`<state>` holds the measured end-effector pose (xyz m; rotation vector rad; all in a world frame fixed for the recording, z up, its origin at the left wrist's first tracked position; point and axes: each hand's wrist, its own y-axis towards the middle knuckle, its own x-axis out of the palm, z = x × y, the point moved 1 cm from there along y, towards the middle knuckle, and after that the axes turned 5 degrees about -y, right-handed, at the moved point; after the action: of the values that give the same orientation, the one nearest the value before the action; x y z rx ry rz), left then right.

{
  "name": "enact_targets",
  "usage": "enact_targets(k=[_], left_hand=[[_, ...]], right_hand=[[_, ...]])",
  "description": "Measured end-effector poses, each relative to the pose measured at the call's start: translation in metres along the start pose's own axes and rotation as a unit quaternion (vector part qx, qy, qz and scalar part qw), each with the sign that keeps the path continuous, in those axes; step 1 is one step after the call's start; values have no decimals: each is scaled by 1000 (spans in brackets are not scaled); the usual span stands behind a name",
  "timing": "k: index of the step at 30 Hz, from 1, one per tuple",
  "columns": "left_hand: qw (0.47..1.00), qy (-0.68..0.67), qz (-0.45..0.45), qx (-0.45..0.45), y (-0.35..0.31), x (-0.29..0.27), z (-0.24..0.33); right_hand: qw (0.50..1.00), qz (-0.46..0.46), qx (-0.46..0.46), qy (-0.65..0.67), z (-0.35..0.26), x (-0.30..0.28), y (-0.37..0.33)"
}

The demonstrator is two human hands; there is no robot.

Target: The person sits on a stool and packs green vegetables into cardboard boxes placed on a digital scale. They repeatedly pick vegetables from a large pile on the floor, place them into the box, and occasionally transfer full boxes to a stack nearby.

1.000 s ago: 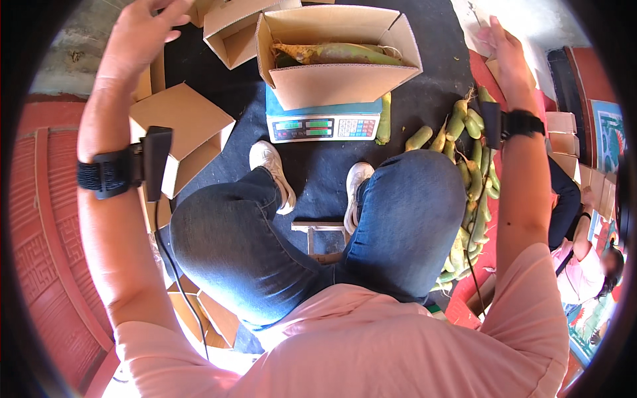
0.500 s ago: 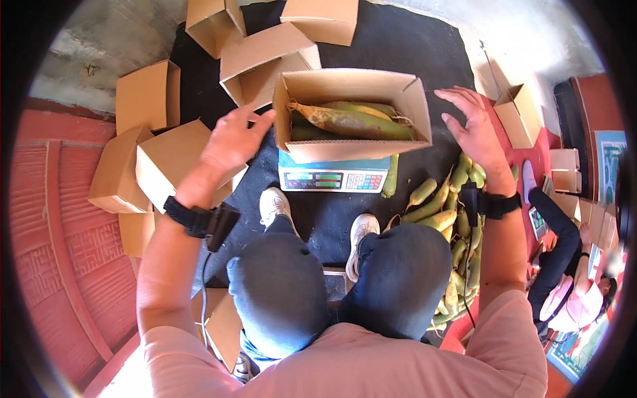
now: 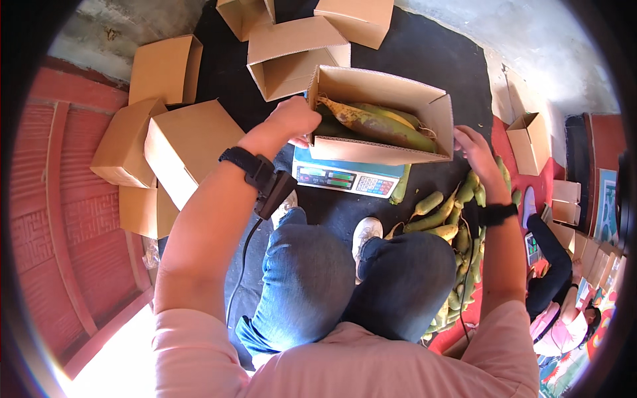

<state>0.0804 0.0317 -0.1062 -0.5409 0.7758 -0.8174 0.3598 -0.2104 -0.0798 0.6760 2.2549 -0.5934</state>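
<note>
An open cardboard box (image 3: 381, 150) rests on a blue-topped electronic scale (image 3: 345, 179), slightly turned. Inside it lie several large green radishes (image 3: 378, 126), one with a yellowish, brown-stained skin. My left hand (image 3: 296, 121) is closed at the box's left end, its fingers curled around the lower edge and partly hidden. At the opposite end my right hand (image 3: 472, 147) grips the right wall, with its fingertips partly out of sight. Dark straps with devices sit on both wrists.
A pile of green radishes (image 3: 458, 239) lies right of my knees. Empty cardboard boxes (image 3: 192, 146) stand left and beyond the scale on a black sheet (image 3: 424, 60). Another box (image 3: 529, 142) is at the far right. A person in pink (image 3: 561, 328) sits further right.
Both hands have come in from the sides onto the ends of the box. They were apart from it and open before. The view has shifted, and the box sits turned slightly clockwise.
</note>
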Motion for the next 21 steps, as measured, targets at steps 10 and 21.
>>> enact_targets(k=[10,21], left_hand=[[999,10,19,42,-36,-20,-62],[929,-231,278,-76,-401,-130,-259]], right_hand=[[963,-26,-122,-237,-49,19,-4],[865,-301,-354,-191,-298,83,-140]])
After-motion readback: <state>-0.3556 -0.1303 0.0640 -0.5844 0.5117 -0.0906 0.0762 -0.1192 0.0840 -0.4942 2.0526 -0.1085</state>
